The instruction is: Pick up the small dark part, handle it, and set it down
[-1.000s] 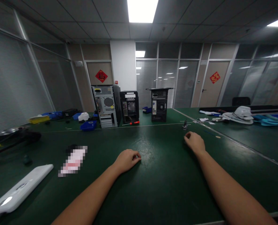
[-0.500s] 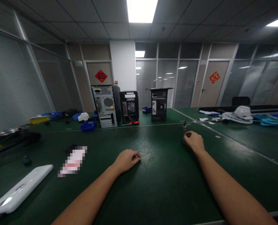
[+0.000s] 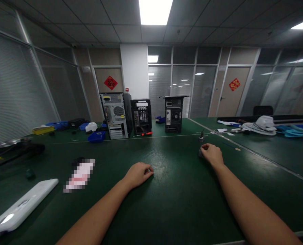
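My left hand (image 3: 139, 175) rests low over the green tabletop (image 3: 166, 204), its thumb and fingers curled toward each other; whether anything sits between them is hidden. Farther out on the right, my right hand (image 3: 212, 154) has its fingers pinched on a small dark object (image 3: 200, 153) at the table surface, mostly covered by the fingertips and too small to name. Just beyond that hand stands a small metal piece (image 3: 201, 136) with a pointed top, apart from the fingers.
Three computer cases (image 3: 117, 115) stand at the back, with a red-handled screwdriver (image 3: 146, 133) before them. Blue bins (image 3: 96, 136) sit at back left. A white flat device (image 3: 24, 206) lies at near left, beside a pixelated patch. A white cap (image 3: 264, 124) lies at far right.
My right hand stays almost in place, with slightly more of the small dark object showing at its fingertips. The left hand has not visibly moved.
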The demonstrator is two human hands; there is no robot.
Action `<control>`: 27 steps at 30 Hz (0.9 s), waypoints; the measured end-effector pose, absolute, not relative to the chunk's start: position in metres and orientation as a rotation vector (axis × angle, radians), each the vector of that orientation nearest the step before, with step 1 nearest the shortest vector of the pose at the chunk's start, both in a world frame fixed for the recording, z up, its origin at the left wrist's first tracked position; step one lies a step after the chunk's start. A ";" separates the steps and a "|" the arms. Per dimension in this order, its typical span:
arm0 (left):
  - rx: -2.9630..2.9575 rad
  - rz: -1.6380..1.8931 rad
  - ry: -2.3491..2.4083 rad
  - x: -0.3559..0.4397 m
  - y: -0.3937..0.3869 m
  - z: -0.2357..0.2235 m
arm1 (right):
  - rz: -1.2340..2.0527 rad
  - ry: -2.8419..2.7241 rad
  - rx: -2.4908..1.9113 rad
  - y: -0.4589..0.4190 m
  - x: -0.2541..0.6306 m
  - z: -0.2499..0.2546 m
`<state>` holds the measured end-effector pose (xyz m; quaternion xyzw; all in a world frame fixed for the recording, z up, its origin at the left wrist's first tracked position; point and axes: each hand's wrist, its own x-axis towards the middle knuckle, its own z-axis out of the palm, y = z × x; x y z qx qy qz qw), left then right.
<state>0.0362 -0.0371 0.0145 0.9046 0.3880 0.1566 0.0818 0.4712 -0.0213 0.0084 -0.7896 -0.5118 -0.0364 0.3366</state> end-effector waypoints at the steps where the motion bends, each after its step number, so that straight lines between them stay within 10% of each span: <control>1: 2.701 0.468 1.160 0.036 -0.037 0.015 | -0.096 -1.337 -2.054 -0.021 0.471 0.008; 27: 2.712 0.463 1.164 0.036 -0.035 0.012 | -0.075 -1.227 -2.045 -0.018 0.470 0.004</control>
